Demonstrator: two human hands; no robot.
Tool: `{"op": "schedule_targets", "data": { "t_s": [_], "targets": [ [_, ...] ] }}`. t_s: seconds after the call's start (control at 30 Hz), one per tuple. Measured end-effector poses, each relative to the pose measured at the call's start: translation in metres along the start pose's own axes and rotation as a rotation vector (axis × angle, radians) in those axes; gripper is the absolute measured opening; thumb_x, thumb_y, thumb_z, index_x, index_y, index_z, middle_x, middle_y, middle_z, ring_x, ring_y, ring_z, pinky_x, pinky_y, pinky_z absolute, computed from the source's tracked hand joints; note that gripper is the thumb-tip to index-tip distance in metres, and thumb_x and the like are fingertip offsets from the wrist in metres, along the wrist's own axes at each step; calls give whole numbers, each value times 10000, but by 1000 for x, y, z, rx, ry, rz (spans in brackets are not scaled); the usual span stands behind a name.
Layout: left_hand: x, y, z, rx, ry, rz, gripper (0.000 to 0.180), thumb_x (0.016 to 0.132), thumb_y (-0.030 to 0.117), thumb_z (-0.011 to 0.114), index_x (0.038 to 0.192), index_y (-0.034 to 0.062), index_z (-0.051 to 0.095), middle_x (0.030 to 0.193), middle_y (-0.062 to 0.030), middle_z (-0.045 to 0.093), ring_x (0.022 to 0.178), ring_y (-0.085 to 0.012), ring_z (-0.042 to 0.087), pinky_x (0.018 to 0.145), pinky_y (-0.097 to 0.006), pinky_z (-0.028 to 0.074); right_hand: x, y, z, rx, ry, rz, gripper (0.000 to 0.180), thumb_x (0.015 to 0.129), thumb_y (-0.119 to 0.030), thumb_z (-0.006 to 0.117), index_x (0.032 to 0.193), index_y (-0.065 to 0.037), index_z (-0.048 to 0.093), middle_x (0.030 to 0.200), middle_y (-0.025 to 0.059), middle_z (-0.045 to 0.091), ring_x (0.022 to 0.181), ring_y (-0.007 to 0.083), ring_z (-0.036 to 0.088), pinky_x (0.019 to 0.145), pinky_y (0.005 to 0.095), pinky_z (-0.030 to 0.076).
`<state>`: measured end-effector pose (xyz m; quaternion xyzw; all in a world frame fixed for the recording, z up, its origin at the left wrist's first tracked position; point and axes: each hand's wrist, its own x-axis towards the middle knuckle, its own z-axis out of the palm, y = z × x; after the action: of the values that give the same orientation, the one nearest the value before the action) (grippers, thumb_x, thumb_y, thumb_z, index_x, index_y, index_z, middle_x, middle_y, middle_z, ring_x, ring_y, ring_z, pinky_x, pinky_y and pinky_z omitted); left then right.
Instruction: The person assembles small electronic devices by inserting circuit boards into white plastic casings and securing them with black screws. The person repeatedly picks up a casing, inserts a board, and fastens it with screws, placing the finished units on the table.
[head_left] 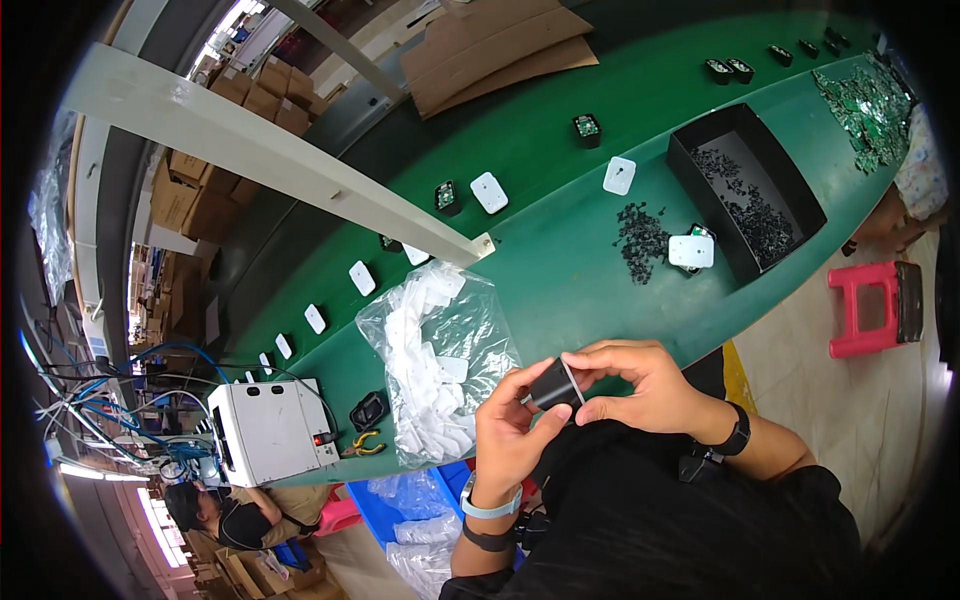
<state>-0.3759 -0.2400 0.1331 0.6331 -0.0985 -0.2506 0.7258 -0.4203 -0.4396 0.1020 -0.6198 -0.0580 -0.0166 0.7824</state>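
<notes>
Between my hands, above the near edge of the green table, is a small black box-shaped casing [552, 388]. A thin white cover [574, 380] shows edge-on along its right side. My left hand [512, 428] has its fingers and thumb closed round the black body. My right hand [640, 385] grips from the other side, fingertips and thumb at the white edge. Left of my hands lies a clear plastic bag [490, 325] with many white covers in it. A white cover [691, 251] rests on a part with a green circuit board, beyond my right hand.
A black tray [690, 160] holds tiny black parts, with a loose pile [641, 240] beside it. Black casings with boards [586, 130] and white covers [489, 193] line the belt. A slanting white post [290, 165], white machine [270, 430], pliers [363, 446] and circuit boards [870, 110] stand around.
</notes>
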Motion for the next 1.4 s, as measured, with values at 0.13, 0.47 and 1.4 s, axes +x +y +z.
{"op": "schedule_targets", "data": {
  "t_s": [0.13,0.47,1.4],
  "targets": [
    [0,-1,-2,43,-13,26,522,866,-103,721,1364,-39,577,1202,-82,575,1137,-180,612,975,-332,539,2,-6,0,-131,2,-22,535,760,-129,891,1247,-18,700,1152,135,713,980,197,703,892,318,572],
    [3,-26,-11,-212,217,45,536,868,-136,698,1371,-49,536,1327,-170,623,1186,-199,625,962,-299,531,13,3,14,-509,122,-375,372,724,-157,903,1030,-3,761,1137,180,718,918,280,719,782,338,587],
    [25,-56,-114,1445,335,133,424,784,17,728,1187,-55,617,1298,-265,566,1246,-453,500,1072,-492,415,254,102,-65,-1298,395,-41,377,785,-240,829,1008,44,724,1056,215,711,956,395,690,840,462,555]
  ]
}}
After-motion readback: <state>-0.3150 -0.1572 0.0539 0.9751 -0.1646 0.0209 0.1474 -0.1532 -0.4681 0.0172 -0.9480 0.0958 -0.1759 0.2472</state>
